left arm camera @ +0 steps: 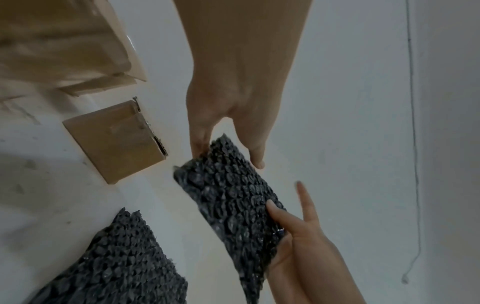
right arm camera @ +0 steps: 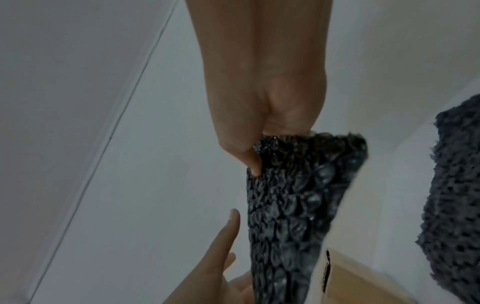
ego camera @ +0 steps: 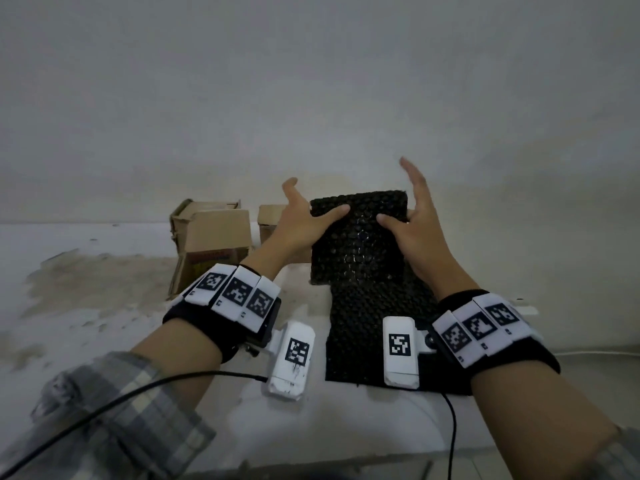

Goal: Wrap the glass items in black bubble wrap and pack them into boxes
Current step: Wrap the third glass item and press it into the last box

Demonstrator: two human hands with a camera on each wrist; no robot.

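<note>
I held a black bubble-wrap bundle (ego camera: 358, 233) upright between my left hand (ego camera: 300, 223) and right hand (ego camera: 414, 226), thumbs pinching its front face, above a flat bubble-wrap sheet (ego camera: 367, 327); cardboard boxes (ego camera: 211, 237) stood left of my left hand.

Black bubble-wrap bundle (ego camera: 358, 233): flat, roughly rectangular, held upright off the surface at 12 o'clock of the workspace, pinched on its side edges. Bubbled face toward the camera, glossy, edges folded over; contents not visible. Loose bubble-wrap sheet (ego camera: 374, 337) lies flat on the white surface below it, at 6 o'clock of the bundle, ragged cut edges. Large cardboard box (ego camera: 211, 240) at 9 o'clock, flaps open, worn. Small cardboard box (ego camera: 272, 220) sits between it and the bundle, partly hidden.
</note>
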